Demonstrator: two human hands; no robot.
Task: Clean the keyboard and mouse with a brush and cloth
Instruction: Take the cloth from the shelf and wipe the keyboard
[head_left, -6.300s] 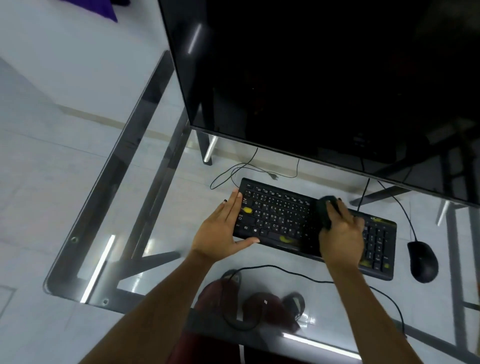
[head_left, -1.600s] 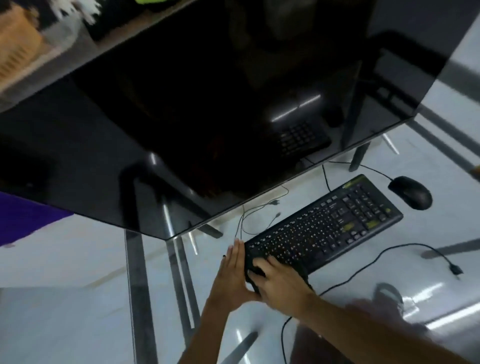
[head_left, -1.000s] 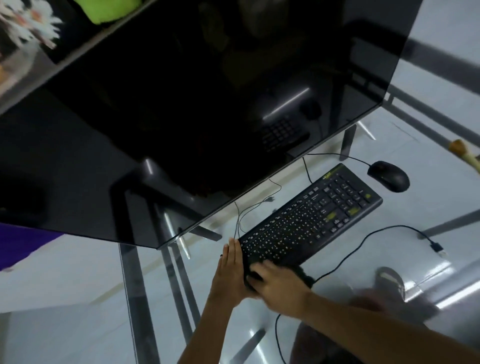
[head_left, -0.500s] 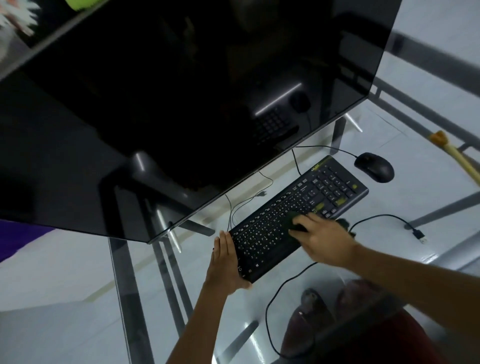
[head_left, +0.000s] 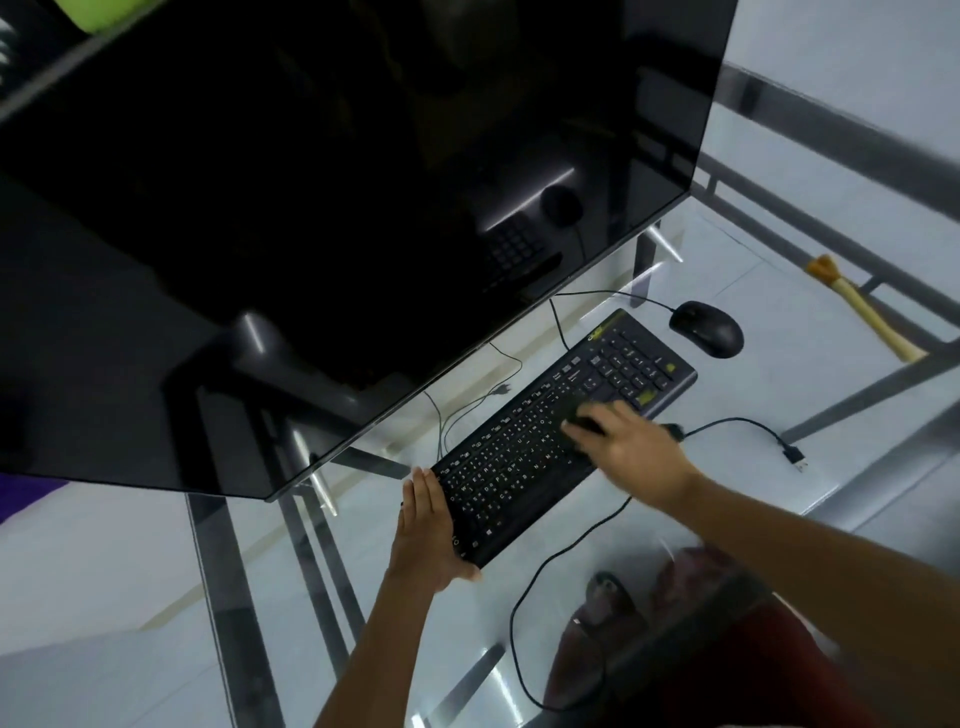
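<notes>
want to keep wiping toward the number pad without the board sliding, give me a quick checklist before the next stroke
1. Left hand braces the keyboard's left end, fingers flat: ok.
2. Right hand grips the dark cloth on the keys: ok, though blurred.
3. Number pad ahead of the cloth is free of objects: ok.
4. Loose cable lies off the keys, beside the right hand: ok.
5. Mouse sits apart from the keyboard: ok.
6. Keys already wiped are clean: cannot tell.
</notes>
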